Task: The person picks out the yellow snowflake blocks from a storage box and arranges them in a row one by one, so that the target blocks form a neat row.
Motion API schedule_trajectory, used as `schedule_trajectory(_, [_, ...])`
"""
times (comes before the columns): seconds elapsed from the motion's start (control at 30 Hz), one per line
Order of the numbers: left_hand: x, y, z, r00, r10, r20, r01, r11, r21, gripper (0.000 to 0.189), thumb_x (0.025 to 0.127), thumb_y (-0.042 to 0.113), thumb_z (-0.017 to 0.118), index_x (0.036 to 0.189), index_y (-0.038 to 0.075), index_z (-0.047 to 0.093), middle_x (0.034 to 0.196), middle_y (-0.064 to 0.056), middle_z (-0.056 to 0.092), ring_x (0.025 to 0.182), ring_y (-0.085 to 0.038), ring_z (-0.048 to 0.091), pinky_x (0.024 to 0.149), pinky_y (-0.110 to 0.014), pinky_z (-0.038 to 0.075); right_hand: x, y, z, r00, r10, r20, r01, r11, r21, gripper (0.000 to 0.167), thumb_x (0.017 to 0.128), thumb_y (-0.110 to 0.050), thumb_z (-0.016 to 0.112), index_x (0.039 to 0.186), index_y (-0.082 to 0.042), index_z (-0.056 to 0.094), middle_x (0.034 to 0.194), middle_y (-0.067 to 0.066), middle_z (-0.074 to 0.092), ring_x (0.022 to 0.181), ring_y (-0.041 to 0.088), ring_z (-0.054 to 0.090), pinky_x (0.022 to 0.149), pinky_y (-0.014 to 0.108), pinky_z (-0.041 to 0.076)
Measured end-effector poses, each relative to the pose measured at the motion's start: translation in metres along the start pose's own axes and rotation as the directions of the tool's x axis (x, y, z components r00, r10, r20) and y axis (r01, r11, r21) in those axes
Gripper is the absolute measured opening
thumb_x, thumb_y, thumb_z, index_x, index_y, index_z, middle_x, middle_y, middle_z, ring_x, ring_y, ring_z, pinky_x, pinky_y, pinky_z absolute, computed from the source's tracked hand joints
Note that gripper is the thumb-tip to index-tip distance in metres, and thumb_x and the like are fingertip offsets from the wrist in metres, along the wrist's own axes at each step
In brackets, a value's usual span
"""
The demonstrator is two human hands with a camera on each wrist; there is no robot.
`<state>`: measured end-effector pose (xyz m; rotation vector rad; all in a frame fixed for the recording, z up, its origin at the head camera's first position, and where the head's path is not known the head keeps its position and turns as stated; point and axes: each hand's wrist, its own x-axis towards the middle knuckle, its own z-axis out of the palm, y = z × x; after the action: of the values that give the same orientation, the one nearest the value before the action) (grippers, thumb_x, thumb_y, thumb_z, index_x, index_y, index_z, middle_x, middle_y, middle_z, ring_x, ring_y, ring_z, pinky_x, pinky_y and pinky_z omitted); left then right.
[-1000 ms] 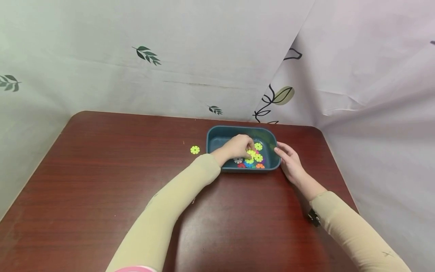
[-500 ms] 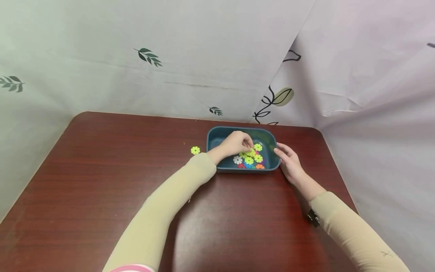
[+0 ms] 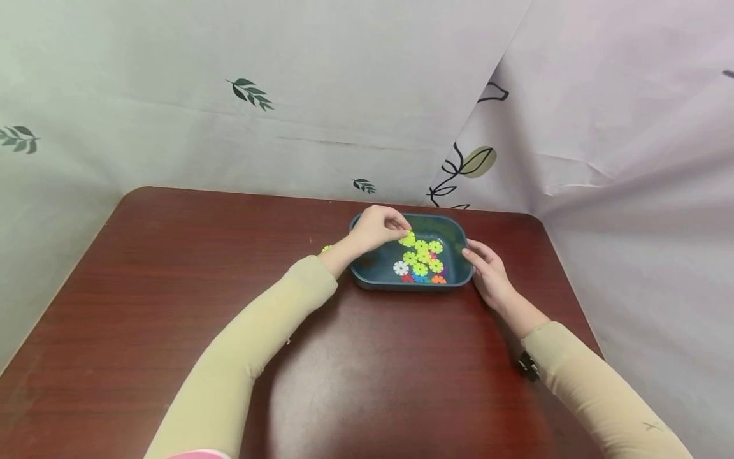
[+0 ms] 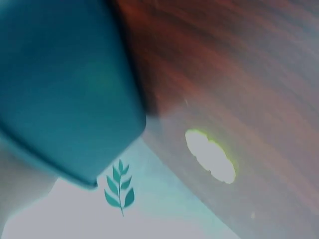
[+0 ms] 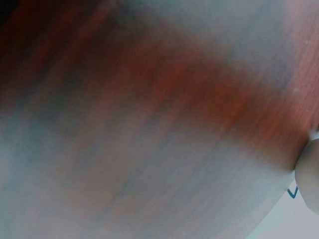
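In the head view my left hand (image 3: 374, 229) pinches a yellow snowflake disc (image 3: 408, 239) between thumb and fingers, above the far left part of a dark blue-green plastic bin (image 3: 413, 287). Below it, several loose yellow discs (image 3: 423, 256) lie in the bin with a white disc (image 3: 401, 268), an orange disc (image 3: 438, 279) and some red, blue and pink ones. My right hand (image 3: 490, 277) grips the bin's right end, thumb at the rim and fingers along the outer wall. Another yellow disc (image 4: 210, 157) lies on the table left of the bin, mostly hidden by my left wrist in the head view.
The brown wooden table (image 3: 367, 370) extends left of the bin and in front of it. White leaf-printed cloth (image 3: 309, 115) hangs behind the table and along its right side. The right wrist view holds mostly blurred tabletop (image 5: 149, 124).
My left hand has risen from the pile and moved left and away from me, carrying a yellow disc. Its forearm now covers most of the disc on the table. My right hand stays on the bin.
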<state>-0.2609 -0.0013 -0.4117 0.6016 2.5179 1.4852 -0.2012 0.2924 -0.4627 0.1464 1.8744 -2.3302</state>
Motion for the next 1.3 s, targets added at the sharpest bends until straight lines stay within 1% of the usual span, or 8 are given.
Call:
schedule_trajectory(0.13, [-0.008, 0.001, -0.015, 0.999, -0.011, -0.037, 0.011, 1.0, -0.005, 0.013, 0.096, 0.014, 0.08, 0.106, 0.006, 0.083, 0.104, -0.012, 0.081, 0.094, -0.024, 0.075, 0.081, -0.032, 0.062, 0.0, 0.0, 0.0, 1.0, -0.007, -0.001, 0.007, 1.0, -0.006, 0.018, 0.107, -0.006, 0.059, 0.116, -0.018, 0.071, 0.108, -0.007, 0.073, 0.095, 0.002, 0.071, 0.084, 0.016, 0.06])
schedule_trajectory(0.33, [-0.023, -0.002, -0.039, 0.997, -0.024, -0.07, 0.023, 1.0, -0.018, 0.014, 0.096, 0.013, 0.079, 0.107, 0.006, 0.082, 0.107, -0.013, 0.08, 0.096, -0.025, 0.075, 0.084, -0.035, 0.062, 0.0, 0.0, 0.001, 1.0, -0.009, -0.006, 0.01, 1.0, 0.013, 0.021, 0.107, -0.003, 0.058, 0.112, -0.018, 0.072, 0.105, -0.007, 0.074, 0.094, 0.002, 0.071, 0.084, 0.016, 0.06])
schedule_trajectory(0.6, [-0.042, -0.014, -0.068, 0.988, -0.065, -0.138, 0.065, 0.998, -0.007, 0.015, 0.096, 0.013, 0.079, 0.108, 0.005, 0.082, 0.109, -0.015, 0.079, 0.099, -0.028, 0.074, 0.089, -0.039, 0.062, 0.001, 0.001, 0.002, 1.0, -0.005, -0.01, 0.005, 1.0, 0.006, 0.019, 0.107, -0.005, 0.059, 0.113, -0.018, 0.072, 0.107, -0.007, 0.073, 0.094, 0.002, 0.071, 0.084, 0.016, 0.06])
schedule_trajectory(0.77, [-0.055, -0.028, -0.083, 0.983, -0.093, -0.161, 0.095, 0.995, 0.005, 0.016, 0.096, 0.013, 0.078, 0.109, 0.004, 0.081, 0.109, -0.016, 0.079, 0.097, -0.029, 0.074, 0.09, -0.038, 0.06, 0.001, 0.001, 0.003, 1.0, 0.003, -0.007, -0.003, 1.0, -0.008, 0.017, 0.107, -0.007, 0.059, 0.116, -0.017, 0.07, 0.107, -0.008, 0.073, 0.095, 0.002, 0.072, 0.085, 0.016, 0.06])
schedule_trajectory(0.93, [-0.068, -0.044, -0.092, 0.976, -0.118, -0.184, 0.126, 0.992, 0.031, 0.016, 0.095, 0.012, 0.079, 0.108, 0.003, 0.081, 0.106, -0.018, 0.08, 0.092, -0.023, 0.075, 0.089, -0.033, 0.058, 0.001, 0.001, 0.003, 1.0, 0.005, -0.007, -0.005, 1.0, -0.019, 0.017, 0.107, -0.008, 0.06, 0.116, -0.017, 0.07, 0.109, -0.008, 0.073, 0.095, 0.001, 0.071, 0.085, 0.016, 0.06])
schedule_trajectory(1.1, [-0.078, -0.06, -0.097, 0.969, -0.149, -0.197, 0.161, 0.986, 0.048, 0.016, 0.095, 0.012, 0.079, 0.107, 0.002, 0.081, 0.105, -0.018, 0.08, 0.084, -0.008, 0.073, 0.084, -0.024, 0.054, 0.001, 0.001, 0.002, 1.0, 0.008, -0.01, -0.008, 1.0, -0.014, 0.016, 0.107, -0.007, 0.06, 0.117, -0.016, 0.07, 0.11, -0.008, 0.072, 0.095, 0.001, 0.071, 0.085, 0.016, 0.06])
schedule_trajectory(1.2, [-0.083, -0.07, -0.1, 0.967, -0.169, -0.192, 0.183, 0.982, 0.056, 0.016, 0.095, 0.012, 0.078, 0.107, 0.001, 0.081, 0.104, -0.018, 0.08, 0.081, -0.002, 0.069, 0.08, -0.02, 0.053, 0.0, 0.001, 0.002, 1.0, 0.016, -0.004, -0.016, 1.0, -0.016, 0.016, 0.107, -0.008, 0.06, 0.12, -0.015, 0.068, 0.111, -0.008, 0.072, 0.096, 0.001, 0.072, 0.086, 0.016, 0.059])
schedule_trajectory(1.3, [-0.087, -0.079, -0.104, 0.967, -0.183, -0.177, 0.198, 0.978, 0.071, 0.016, 0.095, 0.011, 0.077, 0.106, 0.001, 0.081, 0.102, -0.017, 0.08, 0.08, -0.001, 0.066, 0.076, -0.018, 0.051, 0.0, 0.0, 0.003, 1.0, 0.019, -0.001, -0.019, 1.0, -0.017, 0.017, 0.108, -0.009, 0.06, 0.122, -0.013, 0.067, 0.111, -0.008, 0.073, 0.095, 0.001, 0.072, 0.086, 0.015, 0.059])
